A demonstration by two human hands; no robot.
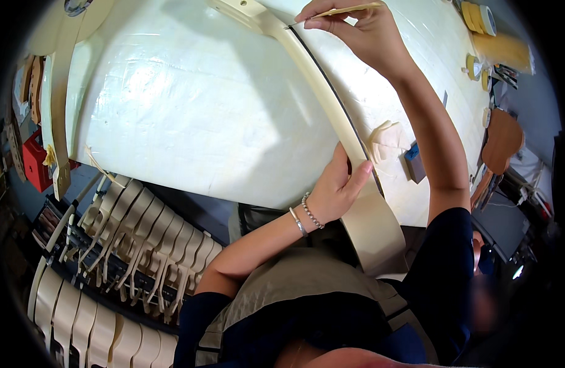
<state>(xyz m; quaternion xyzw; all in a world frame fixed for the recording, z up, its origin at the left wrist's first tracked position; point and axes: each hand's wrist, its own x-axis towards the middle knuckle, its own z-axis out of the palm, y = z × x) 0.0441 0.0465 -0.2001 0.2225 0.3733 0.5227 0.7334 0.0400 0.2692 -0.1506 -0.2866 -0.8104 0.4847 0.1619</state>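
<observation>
A cream guitar (324,92) lies edge-on across the white table's near edge, with its body by my lap and its headstock (248,13) at the far end. A dark strip, apparently the fingerboard, runs along the right side of its neck. My left hand (340,187) is closed round the neck close to the body, thumb on top. At the far end of the neck, my right hand (362,34) pinches what looks like a fine brush (347,10) with a pale wooden handle. The brush's dark tip is at the strip's end; I cannot tell whether it touches.
On the white-covered table (166,116) lie a crumpled cream cloth (388,140) and a blue-grey block (415,163), right of the neck. Tape rolls (477,18) sit at far right. Racked cream guitars (132,214) stand at lower left; a red box (35,161) is beyond the table's left edge.
</observation>
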